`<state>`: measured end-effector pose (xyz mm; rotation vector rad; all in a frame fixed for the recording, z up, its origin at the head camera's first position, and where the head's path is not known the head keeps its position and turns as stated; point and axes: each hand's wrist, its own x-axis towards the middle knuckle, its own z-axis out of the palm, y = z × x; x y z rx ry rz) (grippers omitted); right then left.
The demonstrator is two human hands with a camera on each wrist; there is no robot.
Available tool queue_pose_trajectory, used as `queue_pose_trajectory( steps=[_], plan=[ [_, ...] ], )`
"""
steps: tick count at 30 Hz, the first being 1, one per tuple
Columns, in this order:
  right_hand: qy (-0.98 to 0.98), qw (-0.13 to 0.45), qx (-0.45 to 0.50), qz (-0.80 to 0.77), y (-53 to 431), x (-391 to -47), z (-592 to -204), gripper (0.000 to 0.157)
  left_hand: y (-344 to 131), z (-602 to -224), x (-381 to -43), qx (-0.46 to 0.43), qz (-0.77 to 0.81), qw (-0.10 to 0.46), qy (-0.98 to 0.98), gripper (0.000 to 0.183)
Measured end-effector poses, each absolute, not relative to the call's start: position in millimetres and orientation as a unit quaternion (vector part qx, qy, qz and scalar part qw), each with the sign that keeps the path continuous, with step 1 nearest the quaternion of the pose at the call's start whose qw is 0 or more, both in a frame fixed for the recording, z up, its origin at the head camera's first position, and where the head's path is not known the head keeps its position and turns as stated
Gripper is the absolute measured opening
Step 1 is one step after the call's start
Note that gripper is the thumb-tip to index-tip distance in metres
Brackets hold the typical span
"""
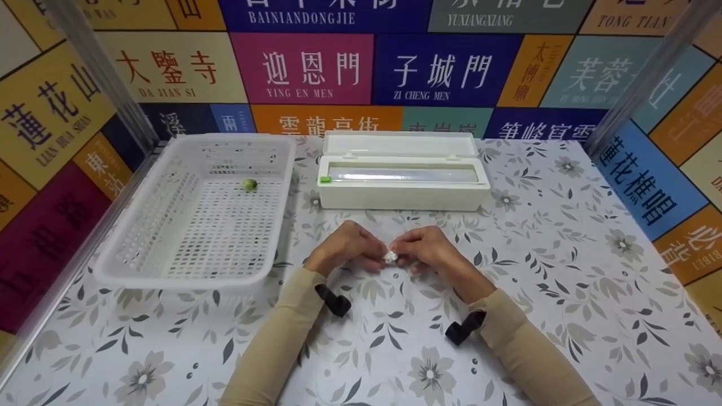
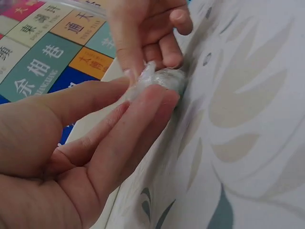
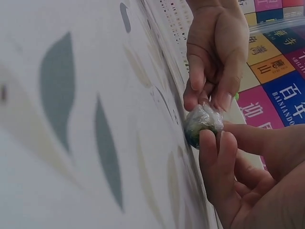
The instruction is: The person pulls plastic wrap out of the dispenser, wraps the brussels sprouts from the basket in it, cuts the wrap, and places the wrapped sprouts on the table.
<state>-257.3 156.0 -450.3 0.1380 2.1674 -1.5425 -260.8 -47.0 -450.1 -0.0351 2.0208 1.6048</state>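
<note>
A small round green fruit wrapped in clear cling film [image 3: 204,125] is between both hands, low over the table, its film bunched and crinkled. In the head view it shows only as a whitish lump between the fingertips. My left hand [image 1: 351,246] pinches it from the left with thumb and fingers. From the other side, my right hand [image 1: 431,250] pinches it too. The right wrist view shows dark green through the film, while fingers cover part of it. Behind the hands stands a white cling film box [image 1: 403,197], lid raised, with a strip of film across its opening.
To the left is a white perforated plastic basket [image 1: 186,282] holding one small green round fruit [image 1: 250,184]. A green slider [image 1: 325,180] sits at the left end of the film box. Beneath everything lies a floral tablecloth [image 1: 564,316]; printed panels stand behind and at the sides.
</note>
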Motion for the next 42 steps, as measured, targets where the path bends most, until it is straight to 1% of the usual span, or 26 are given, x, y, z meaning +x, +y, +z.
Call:
queue_pose_trajectory(
  steps=[7, 10, 17, 22, 25, 30, 33, 38, 42],
  plan=[
    [0.783, 0.267, 0.041, -0.561, 161.0, -257.3, -448.1, 0.034, -46.9, -453.2, -262.3, -0.038, 0.621, 0.289, 0.728, 0.015],
    [0.772, 0.262, 0.040, -0.577, 160.4, -256.6, -448.9, 0.035, -46.9, -453.6, -262.3, -0.037, 0.635, 0.292, 0.714, 0.016],
    [0.759, 0.257, 0.056, -0.596, 158.1, -256.2, -450.7, 0.032, -45.5, -455.8, -263.3, -0.043, 0.639, 0.296, 0.709, 0.019],
    [0.756, 0.273, 0.050, -0.592, 159.4, -257.5, -450.2, 0.036, -44.3, -456.9, -263.7, -0.047, 0.642, 0.294, 0.707, 0.019],
    [0.757, 0.273, 0.045, -0.592, 158.8, -257.6, -450.2, 0.038, -44.9, -456.1, -263.9, -0.045, 0.638, 0.297, 0.709, 0.019],
    [0.764, 0.256, 0.048, -0.590, 156.3, -256.1, -450.8, 0.033, -45.8, -454.5, -264.0, -0.038, 0.631, 0.307, 0.711, 0.020],
    [0.767, 0.248, 0.049, -0.590, 155.6, -255.7, -450.8, 0.030, -44.6, -454.1, -263.6, -0.036, 0.631, 0.301, 0.714, 0.020],
    [0.758, 0.258, 0.050, -0.597, 157.7, -257.6, -450.3, 0.029, -41.6, -454.8, -262.4, -0.035, 0.644, 0.284, 0.710, 0.018],
    [0.747, 0.264, 0.052, -0.607, 159.7, -258.9, -452.1, 0.024, -41.5, -456.2, -262.7, -0.028, 0.646, 0.295, 0.703, 0.016]
  ],
)
